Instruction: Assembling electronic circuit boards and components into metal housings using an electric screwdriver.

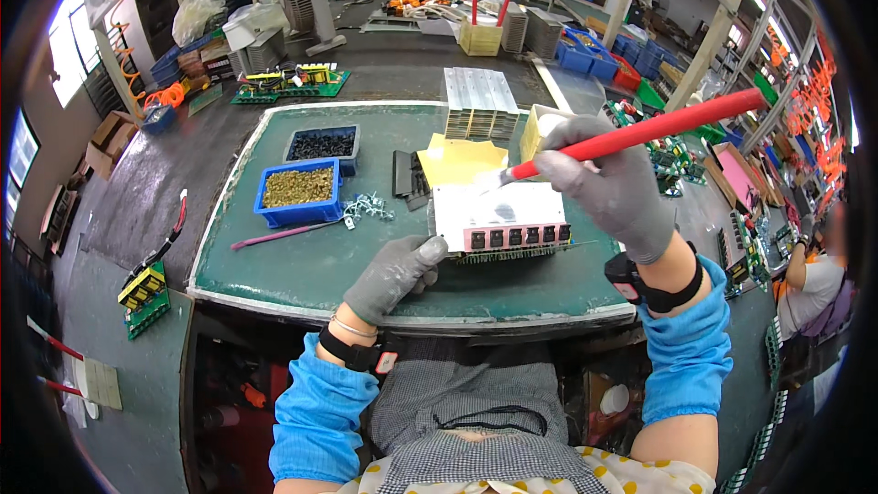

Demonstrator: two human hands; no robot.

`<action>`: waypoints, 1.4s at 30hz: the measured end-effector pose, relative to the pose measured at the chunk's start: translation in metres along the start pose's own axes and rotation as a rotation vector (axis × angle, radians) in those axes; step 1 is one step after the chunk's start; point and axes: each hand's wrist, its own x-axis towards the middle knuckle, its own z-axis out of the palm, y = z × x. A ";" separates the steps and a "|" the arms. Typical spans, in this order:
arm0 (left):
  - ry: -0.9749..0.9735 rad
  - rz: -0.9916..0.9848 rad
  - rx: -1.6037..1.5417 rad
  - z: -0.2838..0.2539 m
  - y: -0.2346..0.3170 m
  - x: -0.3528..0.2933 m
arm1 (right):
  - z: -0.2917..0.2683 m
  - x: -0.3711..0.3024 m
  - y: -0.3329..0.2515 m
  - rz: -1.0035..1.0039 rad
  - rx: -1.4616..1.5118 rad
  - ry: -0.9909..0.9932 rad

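While the head view holds both hands over the green-topped table (283,284), note the white plate (498,209) lying between them, toward the front edge, with a row of black components (519,237) along its near side. Right hand (611,185) gripping the red-handled brush (640,134), handle rising to the right, bristles at the plate's far edge; whether they press or only hover, cannot tell. Left hand (395,276) curled, thumb at the plate's near left corner; whether it pinches or merely steadies, cannot tell. To brush well, I judge: keep the bristles low and flat, use light, even strokes, work out to the corners, keep off the black components, and let the left hand brace the corner without covering the face. Edges: yellow sheets (457,157) sit right behind the plate, black pieces (408,179) just beyond its left side, so long strokes that way risk smearing or nudging them. Loose metal parts (368,209) and the blue bin (304,213) stand farther left. Best open room: bare tabletop right of the plate, below the right wrist, and at front left, short of the pink stick-like tool (279,237). Front rim near; avoid pulling closer.
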 end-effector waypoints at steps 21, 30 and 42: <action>-0.039 0.019 -0.003 -0.001 -0.002 0.000 | -0.005 0.005 0.006 -0.067 -0.473 -0.133; -0.021 -0.005 0.016 0.000 -0.002 0.001 | -0.035 -0.008 0.029 0.062 -0.561 -0.068; -0.051 0.034 0.026 -0.002 -0.003 0.001 | 0.014 0.003 -0.008 -0.109 -0.098 -0.013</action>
